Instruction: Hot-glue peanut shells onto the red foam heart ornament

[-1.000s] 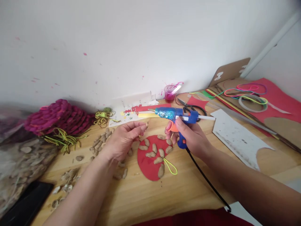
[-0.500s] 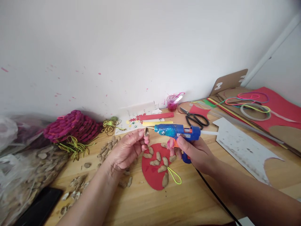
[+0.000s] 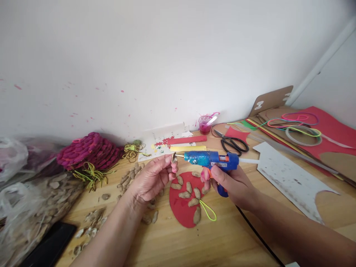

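Note:
Pinched in the fingertips of my left hand (image 3: 154, 176) is a peanut shell (image 3: 174, 158). My right hand (image 3: 232, 182) grips a blue glue gun (image 3: 208, 159) with its fingers around the handle and orange trigger. The gun's metal tip is at the shell, pointing left, and a white glue stick (image 3: 249, 161) sticks out of its back. Below the hands a red round card (image 3: 180, 213) lies on the table with several peanut shells (image 3: 194, 202) on it. A yellow cord loop (image 3: 208, 210) reaches out from its right side.
Loose peanuts (image 3: 126, 179) lie left of the card. Farther left are a plastic bag of shells (image 3: 47, 200), a black phone (image 3: 51, 243) and stacked purple pieces (image 3: 86, 152). Behind stand scissors (image 3: 233, 142) and a cup of pink paint (image 3: 205, 126). White card (image 3: 292, 181) lies at right.
The whole view has shifted slightly. Both hands keep their holds, and the shell has turned a little at the glue gun's tip.

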